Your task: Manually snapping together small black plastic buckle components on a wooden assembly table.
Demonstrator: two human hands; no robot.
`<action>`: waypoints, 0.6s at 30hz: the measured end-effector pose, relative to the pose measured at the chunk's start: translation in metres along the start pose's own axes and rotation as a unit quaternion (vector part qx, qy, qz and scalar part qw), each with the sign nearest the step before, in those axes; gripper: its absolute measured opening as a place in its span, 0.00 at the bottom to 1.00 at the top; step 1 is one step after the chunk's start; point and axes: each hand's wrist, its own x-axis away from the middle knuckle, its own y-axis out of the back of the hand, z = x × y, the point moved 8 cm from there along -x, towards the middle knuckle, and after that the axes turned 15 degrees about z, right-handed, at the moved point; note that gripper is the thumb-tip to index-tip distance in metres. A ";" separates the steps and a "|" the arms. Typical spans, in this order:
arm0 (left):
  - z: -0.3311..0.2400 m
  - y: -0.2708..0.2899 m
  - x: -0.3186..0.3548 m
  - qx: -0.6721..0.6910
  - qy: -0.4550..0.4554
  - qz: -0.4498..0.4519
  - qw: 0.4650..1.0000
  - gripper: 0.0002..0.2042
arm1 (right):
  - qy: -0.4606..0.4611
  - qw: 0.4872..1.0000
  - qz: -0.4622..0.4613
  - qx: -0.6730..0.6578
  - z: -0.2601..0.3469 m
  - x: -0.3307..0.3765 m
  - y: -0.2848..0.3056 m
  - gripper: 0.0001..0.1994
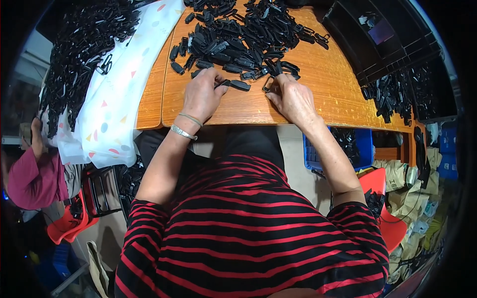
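My left hand [202, 93] pinches the left end of a slim black plastic buckle piece [240, 85], its long axis pointing rightward over the wooden table [238, 110]. Across a gap, apart from it, my right hand [294, 98] grips an open-framed black buckle piece [267, 86].

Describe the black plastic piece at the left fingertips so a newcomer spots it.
On the orange-brown wooden table, find the bare left hand, with a silver bracelet at its wrist. A slim black plastic piece juts from its thumb side toward the bare right hand. Unlike the loose black parts heaped beyond, it extends straight from the left fingertips.
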 end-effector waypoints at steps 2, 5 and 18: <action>0.003 0.002 0.002 0.043 -0.009 -0.023 0.999 0.11 | 0.003 0.999 -0.031 -0.020 0.003 -0.002 0.008 0.14; 0.004 0.000 0.005 0.001 -0.011 -0.010 1.000 0.12 | -0.004 0.999 -0.036 0.014 0.014 -0.009 0.002 0.16; 0.004 -0.033 0.029 0.614 0.015 0.130 0.778 0.11 | 0.056 0.951 -0.074 -0.294 0.013 0.021 0.010 0.04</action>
